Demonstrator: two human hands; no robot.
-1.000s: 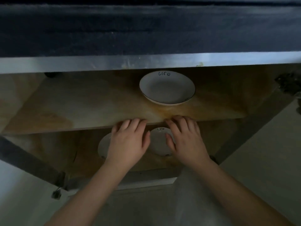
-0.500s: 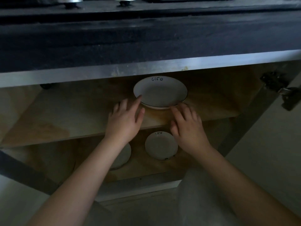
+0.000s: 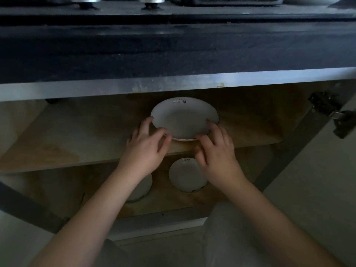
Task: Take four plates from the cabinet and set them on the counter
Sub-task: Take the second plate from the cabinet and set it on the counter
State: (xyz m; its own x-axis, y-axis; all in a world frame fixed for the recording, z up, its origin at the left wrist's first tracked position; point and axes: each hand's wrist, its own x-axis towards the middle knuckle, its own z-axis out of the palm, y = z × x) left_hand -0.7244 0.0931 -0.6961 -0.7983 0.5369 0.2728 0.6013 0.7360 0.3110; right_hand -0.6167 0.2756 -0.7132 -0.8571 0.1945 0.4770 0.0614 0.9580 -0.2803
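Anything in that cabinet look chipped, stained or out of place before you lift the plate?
The shelf has brownish stain patches around the upper plate and toward its front left. The plates look intact; both hands sit at the upper plate's rim.

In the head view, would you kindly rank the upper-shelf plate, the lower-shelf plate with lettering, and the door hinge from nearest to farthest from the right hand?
From the right hand:
1. Upper-shelf plate, touched by its fingertips.
2. Lower-shelf plate with lettering, just below it.
3. Door hinge, far right.

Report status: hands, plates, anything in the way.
Left hand and right hand flank the upper-shelf plate, fingertips at its rim, not lifted. Two plates below. Path looks unobstructed.
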